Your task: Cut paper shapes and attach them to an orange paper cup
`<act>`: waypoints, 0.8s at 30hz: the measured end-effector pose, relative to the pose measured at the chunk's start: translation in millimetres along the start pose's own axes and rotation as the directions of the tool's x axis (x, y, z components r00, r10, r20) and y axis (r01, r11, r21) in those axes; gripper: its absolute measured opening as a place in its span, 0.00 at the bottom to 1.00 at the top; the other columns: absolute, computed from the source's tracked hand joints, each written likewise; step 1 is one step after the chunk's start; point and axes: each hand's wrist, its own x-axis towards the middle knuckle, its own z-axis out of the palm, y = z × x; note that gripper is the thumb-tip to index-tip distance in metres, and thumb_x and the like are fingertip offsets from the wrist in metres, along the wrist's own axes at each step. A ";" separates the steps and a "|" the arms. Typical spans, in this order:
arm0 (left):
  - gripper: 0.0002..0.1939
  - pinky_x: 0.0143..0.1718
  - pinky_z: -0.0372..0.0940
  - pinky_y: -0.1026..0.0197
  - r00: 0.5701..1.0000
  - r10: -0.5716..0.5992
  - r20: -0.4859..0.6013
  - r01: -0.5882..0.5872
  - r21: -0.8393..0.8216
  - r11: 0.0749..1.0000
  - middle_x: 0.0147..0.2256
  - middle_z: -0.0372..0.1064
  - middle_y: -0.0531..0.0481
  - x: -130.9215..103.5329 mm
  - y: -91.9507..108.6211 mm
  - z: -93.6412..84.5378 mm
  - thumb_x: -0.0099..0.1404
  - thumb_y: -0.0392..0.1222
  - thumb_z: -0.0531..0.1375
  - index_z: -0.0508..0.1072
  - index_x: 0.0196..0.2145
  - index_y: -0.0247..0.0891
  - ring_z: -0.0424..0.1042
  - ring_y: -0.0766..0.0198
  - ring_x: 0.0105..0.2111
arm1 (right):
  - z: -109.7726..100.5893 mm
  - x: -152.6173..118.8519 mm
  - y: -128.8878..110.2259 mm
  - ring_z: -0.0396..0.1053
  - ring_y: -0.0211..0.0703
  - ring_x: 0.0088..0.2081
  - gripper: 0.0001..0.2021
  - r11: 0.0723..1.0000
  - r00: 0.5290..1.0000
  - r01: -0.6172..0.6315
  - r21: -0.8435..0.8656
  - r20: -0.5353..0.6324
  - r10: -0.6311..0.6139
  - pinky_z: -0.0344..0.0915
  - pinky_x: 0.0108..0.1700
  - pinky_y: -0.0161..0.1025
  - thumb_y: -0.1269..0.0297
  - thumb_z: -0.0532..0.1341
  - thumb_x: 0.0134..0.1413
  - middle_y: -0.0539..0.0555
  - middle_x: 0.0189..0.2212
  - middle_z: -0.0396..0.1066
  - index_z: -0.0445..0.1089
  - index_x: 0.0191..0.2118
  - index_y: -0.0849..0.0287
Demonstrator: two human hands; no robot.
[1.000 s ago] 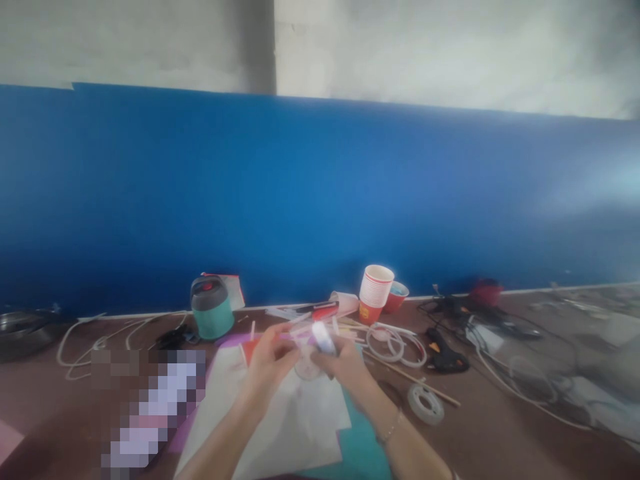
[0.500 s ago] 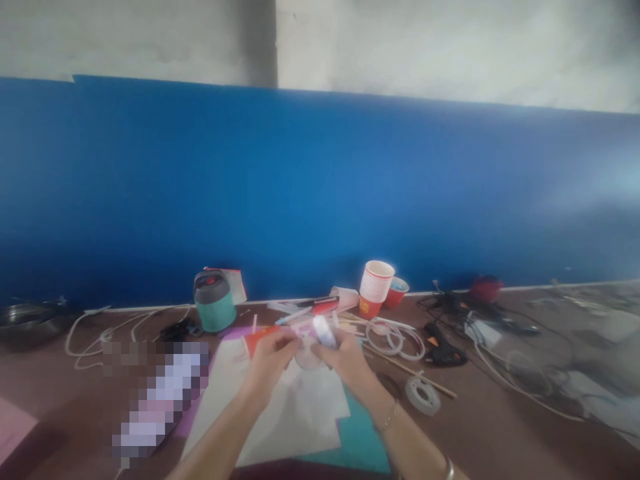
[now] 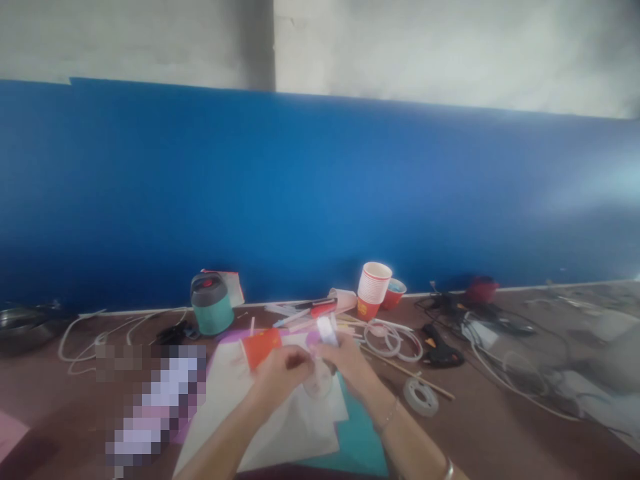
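Note:
Above the white paper sheets (image 3: 280,433), my two hands meet. My left hand (image 3: 286,375) is closed, its thumb and fingertips pinched at the near edge of a pale, see-through round piece (image 3: 317,383); what exactly lies in the pinch is blurred. My right hand (image 3: 351,360) is closed around a short white cylinder (image 3: 327,331) that sticks up past its fingers, with its fingertips close to the round piece. Behind the fingertips a small purple disc (image 3: 313,339) shows. A red paper cup (image 3: 261,347) lies tilted just beyond my left hand.
Stacked paper cups (image 3: 374,290) stand at the back, near a green lidded container (image 3: 213,312). To the right are a tape roll (image 3: 421,397), clear rings (image 3: 383,339), a thin stick (image 3: 435,385) and a black glue gun (image 3: 443,350) with cables. A teal sheet (image 3: 363,433) lies under the paper.
My hands have shifted slightly toward me and right, the left drawing away from the red cup, so more of it shows. The see-through round piece has moved lower with them.

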 end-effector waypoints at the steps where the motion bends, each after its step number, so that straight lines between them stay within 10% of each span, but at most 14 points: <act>1: 0.07 0.22 0.53 0.65 1.000 0.004 0.000 -0.004 0.010 1.000 0.23 0.69 0.52 -0.3 -1.1 0.8 0.49 0.43 0.60 0.74 0.22 0.38 0.64 0.64 0.23 | -0.6 -0.2 -0.8 0.49 0.30 0.14 0.09 1.000 1.000 0.003 -0.009 0.011 -0.003 0.45 0.19 0.32 0.61 0.63 0.36 0.42 0.10 0.54 0.65 0.18 0.60; 13: 0.11 0.14 0.50 0.68 0.996 -0.082 0.039 0.081 0.014 0.997 0.16 0.66 0.54 0.1 -5.8 2.4 0.53 0.46 0.59 0.72 0.26 0.35 0.61 0.70 0.13 | -4.1 1.8 -0.7 0.50 0.31 0.15 0.11 0.997 1.000 0.011 -0.079 0.000 -0.011 0.47 0.19 0.32 0.58 0.63 0.35 0.44 0.10 0.55 0.65 0.17 0.60; 24: 0.07 0.24 0.66 0.63 0.993 -0.119 0.019 0.120 -0.142 0.983 0.23 0.74 0.47 -0.9 -2.7 5.6 0.53 0.41 0.59 0.70 0.26 0.34 0.74 0.61 0.24 | -1.5 -1.3 -3.0 0.50 0.31 0.16 0.11 0.996 0.999 0.035 -0.082 -0.004 -0.036 0.47 0.19 0.32 0.61 0.62 0.36 0.43 0.11 0.54 0.60 0.16 0.59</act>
